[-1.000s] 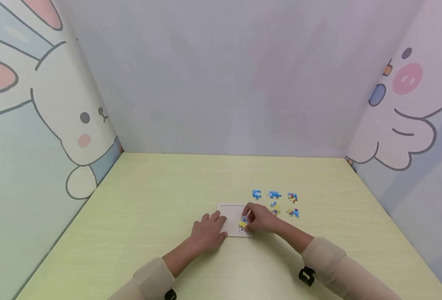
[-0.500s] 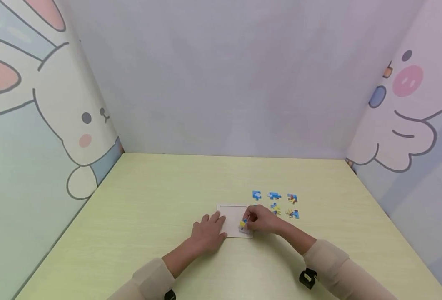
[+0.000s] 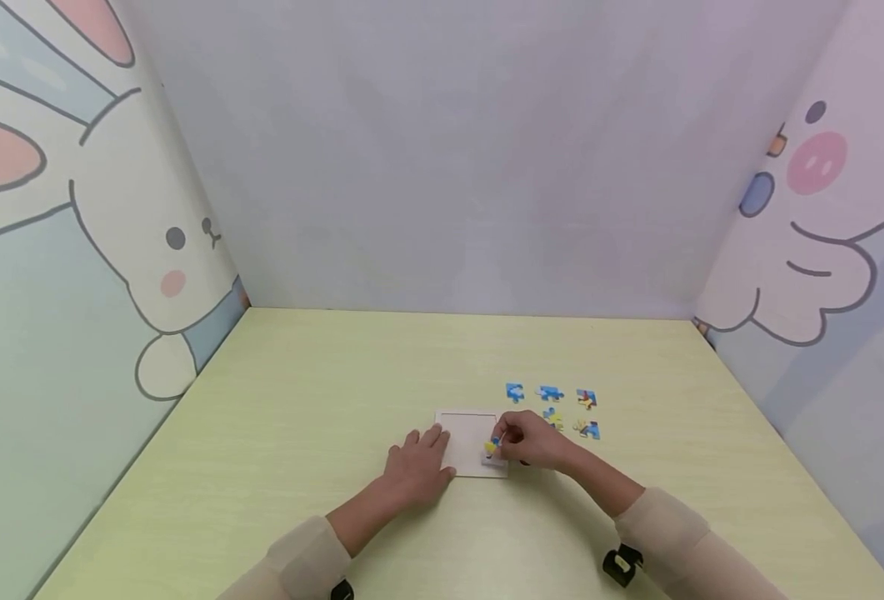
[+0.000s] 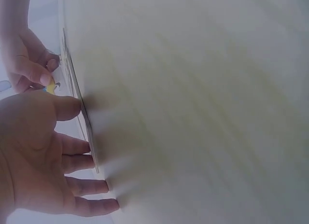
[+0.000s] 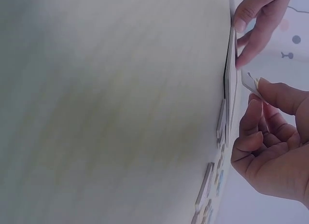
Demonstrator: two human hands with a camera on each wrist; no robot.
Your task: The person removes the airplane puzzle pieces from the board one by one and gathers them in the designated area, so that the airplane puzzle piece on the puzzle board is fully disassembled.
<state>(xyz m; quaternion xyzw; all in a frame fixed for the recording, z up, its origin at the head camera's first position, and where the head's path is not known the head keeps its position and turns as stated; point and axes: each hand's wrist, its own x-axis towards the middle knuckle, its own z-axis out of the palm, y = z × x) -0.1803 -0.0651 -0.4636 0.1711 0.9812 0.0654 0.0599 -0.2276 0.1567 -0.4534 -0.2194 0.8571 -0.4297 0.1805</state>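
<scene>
A flat white puzzle tray (image 3: pixel 466 443) with a thin raised border lies on the table. My left hand (image 3: pixel 417 467) rests across its left side, fingers spread and mostly straight; the left wrist view shows the thumb and fingertips on the tray's edge and the table. Over the tray's right side, my right hand (image 3: pixel 533 440) pinches a yellow and blue puzzle piece (image 3: pixel 491 447) between thumb and fingers. In the right wrist view that puzzle piece (image 5: pixel 250 83) is tilted and held above the tray, its pale edge showing.
Several loose puzzle pieces lie behind and right of the tray, among them a blue piece (image 3: pixel 515 392), a red and blue piece (image 3: pixel 586 398) and a yellow and blue piece (image 3: pixel 588 429). Part of this group is hidden by the right hand. A grey wall (image 3: pixel 456 167) stands behind the table.
The right hand has tilted the pinched puzzle piece up from near flat over the tray's lower right, shifting slightly right. The left hand has stayed in place.
</scene>
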